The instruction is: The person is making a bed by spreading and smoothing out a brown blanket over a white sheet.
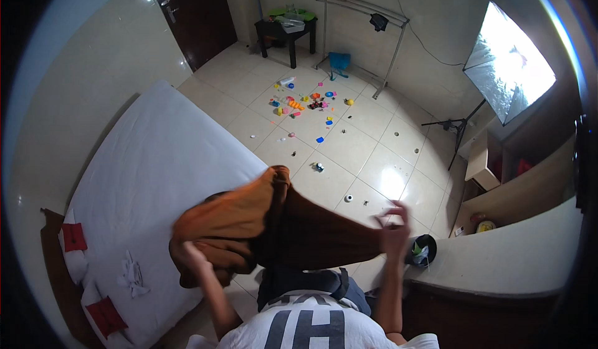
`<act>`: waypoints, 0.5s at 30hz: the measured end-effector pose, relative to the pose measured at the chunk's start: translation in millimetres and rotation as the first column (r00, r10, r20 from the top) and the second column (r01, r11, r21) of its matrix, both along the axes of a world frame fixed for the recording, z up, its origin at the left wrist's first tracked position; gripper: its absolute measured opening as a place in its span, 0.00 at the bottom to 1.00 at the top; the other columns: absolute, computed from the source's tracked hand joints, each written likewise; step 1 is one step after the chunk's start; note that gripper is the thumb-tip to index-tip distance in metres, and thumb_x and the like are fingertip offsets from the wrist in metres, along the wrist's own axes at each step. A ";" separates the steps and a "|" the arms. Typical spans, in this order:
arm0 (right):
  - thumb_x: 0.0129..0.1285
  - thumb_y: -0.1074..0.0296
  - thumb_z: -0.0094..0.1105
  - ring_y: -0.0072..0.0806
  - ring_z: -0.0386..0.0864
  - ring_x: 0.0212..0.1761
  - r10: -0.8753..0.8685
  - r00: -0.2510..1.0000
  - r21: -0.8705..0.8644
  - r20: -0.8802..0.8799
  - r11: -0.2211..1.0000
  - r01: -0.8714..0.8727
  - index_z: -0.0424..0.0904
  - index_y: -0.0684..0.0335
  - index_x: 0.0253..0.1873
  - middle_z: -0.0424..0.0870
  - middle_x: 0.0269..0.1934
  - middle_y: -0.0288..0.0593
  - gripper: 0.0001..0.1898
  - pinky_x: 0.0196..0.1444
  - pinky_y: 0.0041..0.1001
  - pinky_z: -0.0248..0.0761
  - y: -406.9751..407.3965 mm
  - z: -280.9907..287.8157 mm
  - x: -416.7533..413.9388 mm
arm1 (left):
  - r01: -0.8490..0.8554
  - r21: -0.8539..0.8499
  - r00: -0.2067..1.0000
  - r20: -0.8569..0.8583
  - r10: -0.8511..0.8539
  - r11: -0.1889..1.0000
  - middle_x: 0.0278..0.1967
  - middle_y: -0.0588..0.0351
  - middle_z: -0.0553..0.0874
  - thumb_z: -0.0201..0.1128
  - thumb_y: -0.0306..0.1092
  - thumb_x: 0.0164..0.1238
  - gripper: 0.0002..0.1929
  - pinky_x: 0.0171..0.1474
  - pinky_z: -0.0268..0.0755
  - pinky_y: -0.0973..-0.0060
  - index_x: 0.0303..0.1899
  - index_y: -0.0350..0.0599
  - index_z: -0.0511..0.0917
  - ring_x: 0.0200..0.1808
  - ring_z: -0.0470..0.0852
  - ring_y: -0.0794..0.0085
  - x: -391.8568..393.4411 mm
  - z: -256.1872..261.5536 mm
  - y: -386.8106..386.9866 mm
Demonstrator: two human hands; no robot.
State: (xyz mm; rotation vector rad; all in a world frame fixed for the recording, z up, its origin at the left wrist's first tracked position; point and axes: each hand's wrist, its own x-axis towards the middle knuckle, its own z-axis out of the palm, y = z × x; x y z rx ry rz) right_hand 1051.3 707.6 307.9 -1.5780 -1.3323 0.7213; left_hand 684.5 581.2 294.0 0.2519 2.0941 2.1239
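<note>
A brown cloth, which looks like a garment, is stretched in the air in front of my body. My right hand grips its right end, with some fingers raised and blurred. On the other side, my left hand is at the cloth's bunched left part; blur and folds hide its fingertips. A thick dark fold runs down the middle of the cloth, up to a peak at the top. Behind its left half lies the bed with a white sheet.
Small toys are scattered over the tiled floor. A black bin stands right of my right hand, by a wooden shelf unit. Farther off are a lit softbox, a metal rack and a dark side table.
</note>
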 end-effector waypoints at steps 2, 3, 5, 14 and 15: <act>0.46 0.79 0.64 0.18 0.74 0.29 -0.234 0.965 0.217 0.116 0.954 0.205 0.73 0.60 0.43 0.77 0.35 0.35 0.17 0.26 0.22 0.68 19.9 0.3 76.2 | -0.179 0.165 0.976 -0.096 0.197 0.970 0.38 0.54 0.77 0.46 0.33 0.57 0.15 0.42 0.68 0.75 0.40 0.33 0.74 0.39 0.75 0.72 -23.3 14.9 -5.4; 0.48 0.79 0.62 0.21 0.73 0.36 -0.379 0.904 0.403 0.196 0.872 0.278 0.73 0.62 0.42 0.77 0.35 0.37 0.15 0.36 0.23 0.68 27.1 1.5 111.9 | -0.256 0.235 0.952 -0.106 0.287 0.938 0.39 0.53 0.78 0.45 0.34 0.57 0.16 0.45 0.68 0.73 0.39 0.33 0.75 0.41 0.75 0.70 -33.2 20.9 -11.6; 0.49 0.77 0.63 0.22 0.70 0.34 -0.478 0.878 0.292 -0.034 0.835 0.466 0.74 0.64 0.42 0.73 0.32 0.36 0.14 0.50 0.24 0.62 35.0 9.4 178.2 | -0.371 0.395 0.908 -0.034 0.417 0.840 0.44 0.51 0.77 0.43 0.40 0.58 0.19 0.50 0.67 0.69 0.42 0.34 0.74 0.46 0.75 0.65 -43.8 29.6 -26.7; 0.51 0.69 0.64 0.36 0.71 0.51 -0.456 0.766 0.456 0.453 0.857 0.240 0.78 0.63 0.37 0.73 0.49 0.44 0.09 0.51 0.30 0.66 131.6 6.7 224.5 | 0.115 0.833 0.917 -0.298 0.264 0.542 0.45 0.52 0.77 0.43 0.41 0.60 0.18 0.52 0.67 0.69 0.44 0.40 0.73 0.48 0.74 0.62 -65.1 46.9 -11.6; 0.45 0.80 0.64 0.36 0.68 0.56 -0.315 0.846 0.417 0.431 0.900 0.122 0.76 0.63 0.39 0.71 0.51 0.45 0.13 0.57 0.31 0.63 152.6 1.1 202.8 | 0.039 0.816 0.898 -0.281 0.338 0.576 0.45 0.52 0.77 0.44 0.41 0.60 0.18 0.52 0.67 0.69 0.44 0.40 0.73 0.48 0.74 0.62 -64.6 45.0 3.4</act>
